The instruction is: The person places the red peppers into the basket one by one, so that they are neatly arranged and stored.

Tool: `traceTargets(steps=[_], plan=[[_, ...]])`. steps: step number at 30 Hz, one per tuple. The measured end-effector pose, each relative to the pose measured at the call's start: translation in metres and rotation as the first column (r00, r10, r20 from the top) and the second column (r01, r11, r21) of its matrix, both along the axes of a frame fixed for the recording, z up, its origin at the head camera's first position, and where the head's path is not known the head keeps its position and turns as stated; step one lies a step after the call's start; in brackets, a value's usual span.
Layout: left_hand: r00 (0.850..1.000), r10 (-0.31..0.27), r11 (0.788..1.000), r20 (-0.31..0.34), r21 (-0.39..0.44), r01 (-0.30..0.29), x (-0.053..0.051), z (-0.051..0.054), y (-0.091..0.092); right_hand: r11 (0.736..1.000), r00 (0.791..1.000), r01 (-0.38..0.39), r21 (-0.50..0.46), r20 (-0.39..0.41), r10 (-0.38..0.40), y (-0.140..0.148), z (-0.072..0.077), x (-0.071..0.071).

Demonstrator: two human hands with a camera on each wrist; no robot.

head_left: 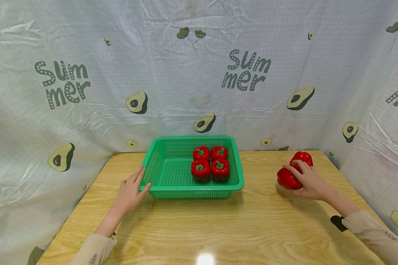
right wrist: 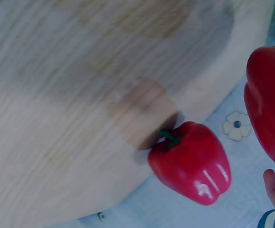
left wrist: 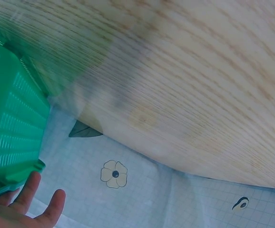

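Wooden table [head_left: 199,221], red pepper [head_left: 286,179] inside right grip [head_left: 311,182]

An avocado-print cloth [head_left: 172,70] hangs behind the wooden table [head_left: 192,224].

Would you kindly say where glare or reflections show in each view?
Head view: a white glare patch on the table at the bottom edge; left wrist: a green reflection beside the basket; right wrist: bright highlights on the uncropped pepper.
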State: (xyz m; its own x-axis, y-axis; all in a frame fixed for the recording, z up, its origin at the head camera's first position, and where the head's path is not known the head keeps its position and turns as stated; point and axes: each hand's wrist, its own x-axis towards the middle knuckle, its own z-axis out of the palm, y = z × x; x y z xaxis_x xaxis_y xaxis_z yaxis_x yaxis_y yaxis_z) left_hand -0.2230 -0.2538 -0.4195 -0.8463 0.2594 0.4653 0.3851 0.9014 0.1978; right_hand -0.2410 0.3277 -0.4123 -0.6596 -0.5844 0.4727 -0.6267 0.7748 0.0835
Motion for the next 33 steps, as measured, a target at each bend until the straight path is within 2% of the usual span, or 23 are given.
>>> traceTargets(steps=[6, 13, 25, 33], plan=[[0.998, 0.021, 0.999, 0.056, -0.033, -0.019, 0.000, 0.002, 0.000, 1.000, 1.000, -0.011, 0.010, -0.004, 0.011, -0.007, 0.006, 0.000], [0.998, 0.019, 0.999, 0.060, -0.027, -0.018, 0.000, 0.001, -0.001, 1.000, 1.000, 0.004, 0.029, 0.025, -0.005, -0.019, 0.018, 0.002], [0.998, 0.022, 0.999, 0.066, -0.026, -0.020, 0.000, 0.000, -0.002, 0.996, 0.996, -0.080, 0.047, -0.045, 0.082, -0.043, 0.038, -0.001], [0.997, 0.024, 0.999, 0.070, -0.032, -0.021, -0.001, 0.000, -0.001, 0.991, 0.992, -0.128, 0.032, -0.002, 0.128, -0.069, 0.056, -0.003]])
